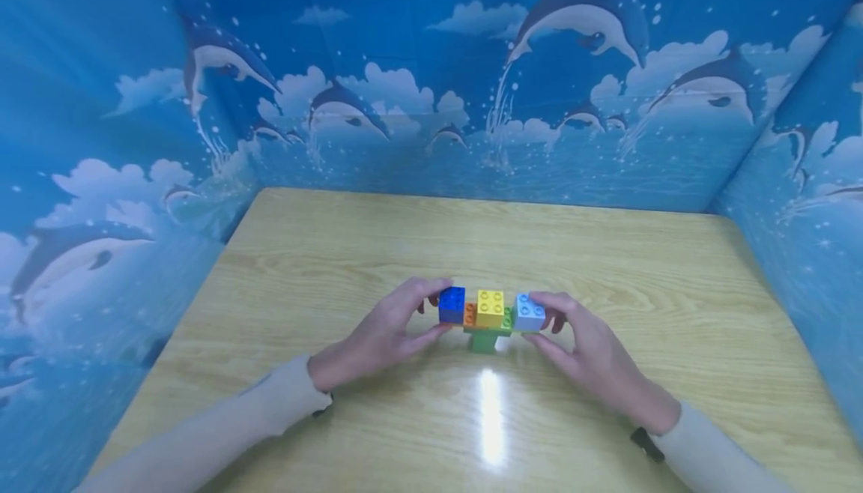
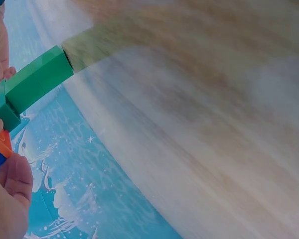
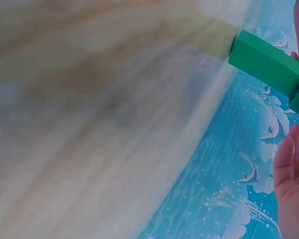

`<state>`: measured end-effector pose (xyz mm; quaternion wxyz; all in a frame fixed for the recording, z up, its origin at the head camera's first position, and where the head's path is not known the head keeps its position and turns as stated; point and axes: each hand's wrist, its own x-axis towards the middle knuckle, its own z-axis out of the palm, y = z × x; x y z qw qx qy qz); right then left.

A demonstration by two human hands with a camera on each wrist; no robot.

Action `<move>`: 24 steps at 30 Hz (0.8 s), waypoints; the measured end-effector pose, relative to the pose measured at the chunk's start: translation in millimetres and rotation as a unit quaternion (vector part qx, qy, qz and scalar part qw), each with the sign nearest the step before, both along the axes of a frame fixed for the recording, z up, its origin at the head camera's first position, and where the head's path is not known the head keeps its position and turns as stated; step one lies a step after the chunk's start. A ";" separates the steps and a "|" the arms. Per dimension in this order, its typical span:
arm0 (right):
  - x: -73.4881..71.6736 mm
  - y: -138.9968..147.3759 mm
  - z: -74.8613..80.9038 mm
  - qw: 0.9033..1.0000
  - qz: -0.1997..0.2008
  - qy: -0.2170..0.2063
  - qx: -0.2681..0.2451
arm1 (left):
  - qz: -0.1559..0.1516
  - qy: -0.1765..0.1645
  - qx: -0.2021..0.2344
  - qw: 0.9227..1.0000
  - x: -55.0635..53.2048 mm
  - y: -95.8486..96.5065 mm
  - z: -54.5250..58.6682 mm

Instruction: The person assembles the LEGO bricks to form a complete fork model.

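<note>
In the head view a small structure of toy building bricks stands on the table. A green column [image 2: 37,79] carries it, topped by a wider green brick [image 2: 5,112]. Above these, an orange brick [image 1: 470,314] reaches left and a light green brick [image 1: 507,318] reaches right. Along the top sit a dark blue brick [image 1: 452,306], a yellow brick [image 1: 490,309] in the middle and a light blue brick [image 1: 529,312]. My left hand [image 1: 387,324] pinches the dark blue end between thumb and fingers. At the opposite end, my right hand [image 1: 596,343] pinches the light blue brick.
The wooden table [image 1: 323,253] reaches back to a blue dolphin-print curtain [image 1: 404,43], which also hangs along both sides. A bright light reflection lies on the tabletop in front of the bricks. Dark bands show at both wrists.
</note>
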<state>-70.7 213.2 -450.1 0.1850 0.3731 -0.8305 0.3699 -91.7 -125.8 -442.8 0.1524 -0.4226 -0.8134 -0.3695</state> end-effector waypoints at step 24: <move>-37.3 13.4 2.7 0.985 -0.014 -0.171 0.011 | 0.029 -0.229 0.008 0.973 -34.3 12.7 -11.2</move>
